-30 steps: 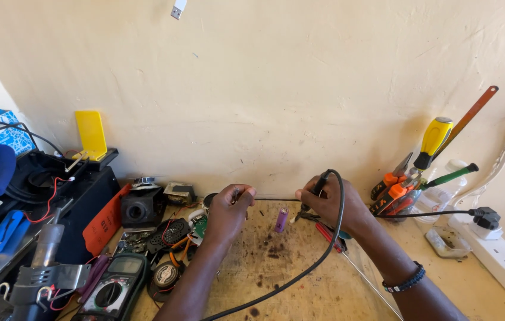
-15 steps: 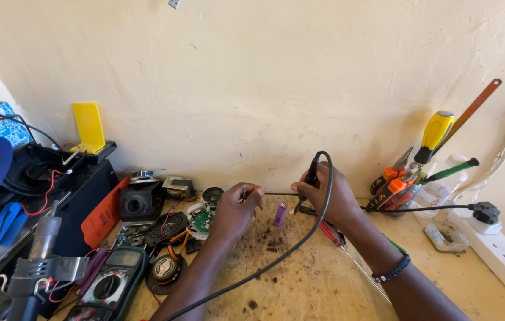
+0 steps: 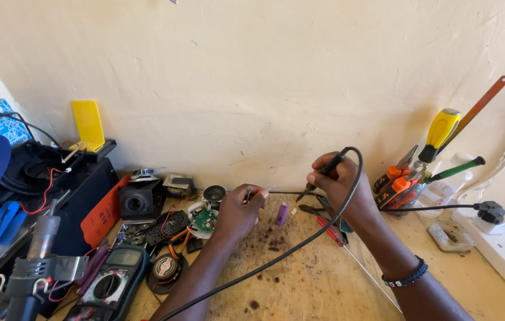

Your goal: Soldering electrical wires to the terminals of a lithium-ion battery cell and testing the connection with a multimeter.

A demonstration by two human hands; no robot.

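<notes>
Head view: I am looking down at a scuffed wooden worktop (image 3: 300,279) set against a cream wall. My right hand (image 3: 342,184), at about two o'clock from the middle of the picture, is closing its grip around a black soldering iron (image 3: 324,173), holding it like a pen with the tip angling down toward eight o'clock. The iron's black cable (image 3: 300,249) is looping over my wrist and trailing toward six o'clock. My left hand (image 3: 237,211), near the centre, is pinching a small dark part (image 3: 248,194) between fingers and thumb; I cannot tell what the part is. The iron's tip is sitting near that part, at its three o'clock, and I cannot tell whether they are touching. A purple cylindrical cell (image 3: 281,212) is lying on the worktop between my hands. At nine o'clock from my left hand, a round green circuit board (image 3: 204,219) is resting just beside it, with a multimeter (image 3: 110,285) lying at seven o'clock. At three o'clock from my right hand, a yellow-handled screwdriver (image 3: 440,134) is standing among other tools, and a white power strip (image 3: 502,249) is running along the edge.
</notes>
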